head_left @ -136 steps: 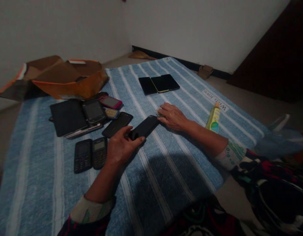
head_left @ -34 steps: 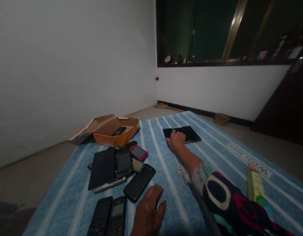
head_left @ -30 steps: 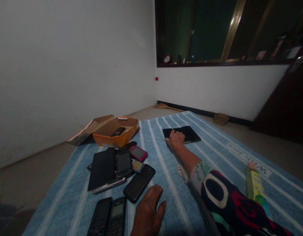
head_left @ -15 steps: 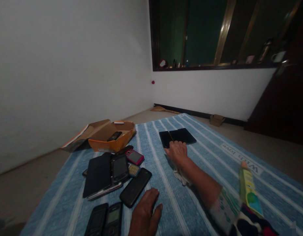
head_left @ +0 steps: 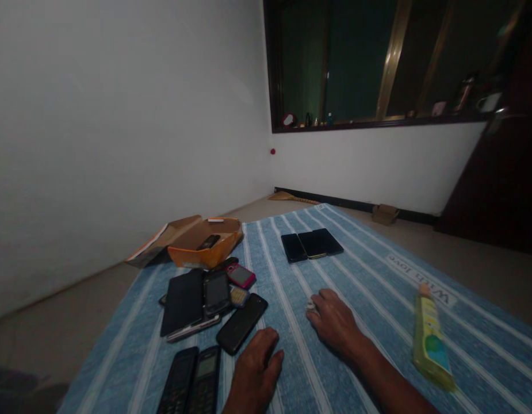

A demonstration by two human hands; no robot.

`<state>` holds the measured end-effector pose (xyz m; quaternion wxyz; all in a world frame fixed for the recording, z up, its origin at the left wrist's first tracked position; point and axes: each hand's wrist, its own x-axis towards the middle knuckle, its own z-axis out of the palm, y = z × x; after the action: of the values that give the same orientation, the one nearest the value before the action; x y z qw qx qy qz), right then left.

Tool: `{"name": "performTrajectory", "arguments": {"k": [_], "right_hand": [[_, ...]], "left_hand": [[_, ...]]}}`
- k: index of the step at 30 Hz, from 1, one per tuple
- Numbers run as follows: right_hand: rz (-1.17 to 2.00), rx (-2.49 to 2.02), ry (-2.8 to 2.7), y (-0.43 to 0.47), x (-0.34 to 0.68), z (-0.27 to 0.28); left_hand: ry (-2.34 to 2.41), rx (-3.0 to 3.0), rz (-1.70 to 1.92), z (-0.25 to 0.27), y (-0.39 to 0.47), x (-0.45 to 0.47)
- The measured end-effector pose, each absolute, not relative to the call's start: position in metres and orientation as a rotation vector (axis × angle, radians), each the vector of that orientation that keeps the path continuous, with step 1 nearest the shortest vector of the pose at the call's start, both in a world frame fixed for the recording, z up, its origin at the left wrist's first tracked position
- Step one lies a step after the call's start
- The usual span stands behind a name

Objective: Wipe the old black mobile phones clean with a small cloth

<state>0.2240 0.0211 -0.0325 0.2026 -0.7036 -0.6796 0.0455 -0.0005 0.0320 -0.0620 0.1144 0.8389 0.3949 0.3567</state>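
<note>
My right hand is closed on a small white cloth, low over the striped sheet; only a bit of the cloth shows by the fingers. My left hand rests on the sheet, thumb apart from loosely bent fingers, holding nothing. Just beyond it lies a black phone. Two keypad phones lie side by side to its left. Farther away, dark-screened phones sit in a row. At left are a black tablet-like slab, a grey phone and a pink phone.
An open orange cardboard box with a phone inside stands at the back left. A yellow-green bottle lies at right on the blue striped sheet. A small carton is on the floor by the wall.
My right hand has drawn back from the row of dark phones toward me and taken hold of the white cloth. My left hand stays in nearly the same place.
</note>
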Motion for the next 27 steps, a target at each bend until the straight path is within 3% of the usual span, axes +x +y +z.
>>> {"name": "performTrajectory", "arguments": {"k": [11, 27], "right_hand": [[-0.159, -1.903, -1.888, 0.025, 0.227, -0.056], [-0.203, -1.745, -1.839, 0.029, 0.234, -0.073]], "left_hand": [[1.539, 2.555, 1.355, -0.055, 0.044, -0.014], [2.037, 2.438, 0.478, -0.028, 0.057, -0.013]]}}
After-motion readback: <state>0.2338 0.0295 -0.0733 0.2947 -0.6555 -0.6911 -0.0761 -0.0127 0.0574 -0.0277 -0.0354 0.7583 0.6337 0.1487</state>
